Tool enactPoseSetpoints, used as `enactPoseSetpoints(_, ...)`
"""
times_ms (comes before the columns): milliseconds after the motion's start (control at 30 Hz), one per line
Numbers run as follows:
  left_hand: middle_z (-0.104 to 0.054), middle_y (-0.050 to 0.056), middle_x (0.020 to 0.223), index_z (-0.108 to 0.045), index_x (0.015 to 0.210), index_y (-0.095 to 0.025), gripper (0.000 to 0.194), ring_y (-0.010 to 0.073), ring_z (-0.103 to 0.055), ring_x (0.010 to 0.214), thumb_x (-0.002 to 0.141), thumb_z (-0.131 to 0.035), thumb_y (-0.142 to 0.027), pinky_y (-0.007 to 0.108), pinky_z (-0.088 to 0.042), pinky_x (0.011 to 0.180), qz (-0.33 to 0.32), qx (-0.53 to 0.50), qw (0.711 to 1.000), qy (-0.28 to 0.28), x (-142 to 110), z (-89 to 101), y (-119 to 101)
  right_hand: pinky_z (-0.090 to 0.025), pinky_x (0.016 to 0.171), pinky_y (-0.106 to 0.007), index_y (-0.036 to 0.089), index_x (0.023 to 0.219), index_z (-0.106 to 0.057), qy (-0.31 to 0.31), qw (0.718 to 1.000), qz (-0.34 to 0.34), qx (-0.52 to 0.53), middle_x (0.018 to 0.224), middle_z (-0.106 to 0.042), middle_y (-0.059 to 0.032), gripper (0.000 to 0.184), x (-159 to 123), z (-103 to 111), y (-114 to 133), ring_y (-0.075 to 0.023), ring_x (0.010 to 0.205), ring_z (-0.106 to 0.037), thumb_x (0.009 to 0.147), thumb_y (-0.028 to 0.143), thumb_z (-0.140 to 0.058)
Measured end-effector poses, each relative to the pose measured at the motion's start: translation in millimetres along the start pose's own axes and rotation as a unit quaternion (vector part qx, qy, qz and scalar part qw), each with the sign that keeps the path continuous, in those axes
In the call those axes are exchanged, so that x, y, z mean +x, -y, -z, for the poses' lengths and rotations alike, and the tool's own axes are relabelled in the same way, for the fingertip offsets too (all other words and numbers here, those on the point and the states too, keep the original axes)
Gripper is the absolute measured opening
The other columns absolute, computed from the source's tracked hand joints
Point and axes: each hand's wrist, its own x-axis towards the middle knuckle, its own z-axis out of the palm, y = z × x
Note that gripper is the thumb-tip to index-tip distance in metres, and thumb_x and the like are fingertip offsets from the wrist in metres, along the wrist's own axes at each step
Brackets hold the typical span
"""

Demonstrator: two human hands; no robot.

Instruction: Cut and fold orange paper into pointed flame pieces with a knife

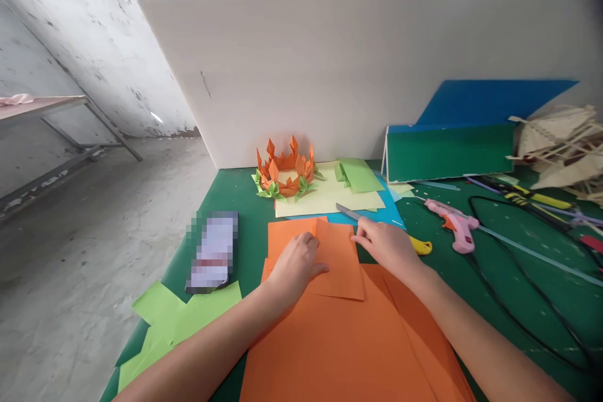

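Left grip [301, 257]: positioned at the 10 o'clock side of the small orange sheet [340, 264]. Fingers are curled onto the paper and the thumb extends across its face; whether they pinch it cannot be told.

Right grip [384, 242]: positioned at the 2 o'clock side of the same sheet, thumb and index finger closed on its edge. The sheet lies between the two grips, overlapping another orange sheet on its 9 o'clock side.

A cutting tool with a metal blade [347, 211] and a yellow handle [423, 246] lies partly hidden by the right grip; contact with the hand cannot be told.

Surroundings, referenced to the small sheet:
- 6 o'clock: large orange sheets [339, 352] on the green counter [249, 198].
- 8 o'clock: light green papers [162, 320].
- 9 o'clock: phone [213, 251], its screen pixelated.
- 11 o'clock: orange paper crown [287, 185] with green leaf-like pieces, near the upright white board [301, 69].
- 12 to 1 o'clock: folded light green paper [362, 174] on a pale yellow sheet [330, 198].
- 1 to 2 o'clock: dark green panel [450, 154].
- 2 to 3 o'clock: pink glue gun [455, 223] with a black cable.
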Motion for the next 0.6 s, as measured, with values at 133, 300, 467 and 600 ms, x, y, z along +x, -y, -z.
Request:
enactPoseSetpoints(133,-0.063,0.009,0.104,-0.063,0.098,-0.018,0.024,0.0263,-0.064,0.096,0.082,-0.072,-0.032,0.035,-0.05,0.084,0.006,-0.003,1.0,0.006,0,-0.7,-1,-0.022,0.046,-0.026,0.024,0.068,-0.048,0.053,0.997,0.035,0.035,0.055,-0.058,0.0039,0.024,-38,8,11,-0.0161,0.052,-0.055,0.084,0.028,-0.066)
enactPoseSetpoints(300,-0.062,0.009,0.104,-0.063,0.098,-0.017,0.026,0.0264,-0.063,0.095,0.079,-0.074,-0.031,0.036,-0.05,0.083,0.001,-0.023,1.0,-0.013,0,-3.7,3,-0.031,0.049,-0.026,0.024,0.066,-0.052,0.167,0.972,0.067,0.149,0.064,-0.063,0.0034,0.024,-68,17,18,-0.0173,0.059,-0.06,0.083,0.025,-0.068)
enactPoseSetpoints(467,-0.064,0.008,0.097,-0.068,0.096,-0.018,0.02,0.0223,-0.065,0.088,0.09,-0.049,-0.019,0.032,-0.051,0.079,-0.002,-0.042,0.999,-0.027,5,4.5,12,-0.048,0.078,-0.037,0.025,0.083,-0.061,-0.02,0.985,0.056,0.163,0.092,-0.068,-0.0056,0.019,-56,15,-1,-0.0256,0.091,-0.064,0.089,0.042,-0.061)
enactPoseSetpoints(600,-0.067,0.009,0.102,-0.07,0.099,-0.018,0.038,0.0213,-0.066,0.095,0.083,-0.04,-0.003,0.03,-0.051,0.085,-0.044,-0.066,0.997,-0.01,7,13.0,21,-0.046,0.097,-0.045,0.026,0.12,-0.057,-0.112,0.978,0.076,0.159,0.128,-0.059,-0.0122,0.051,-48,5,-25,-0.0324,0.122,-0.052,0.088,0.065,-0.05)
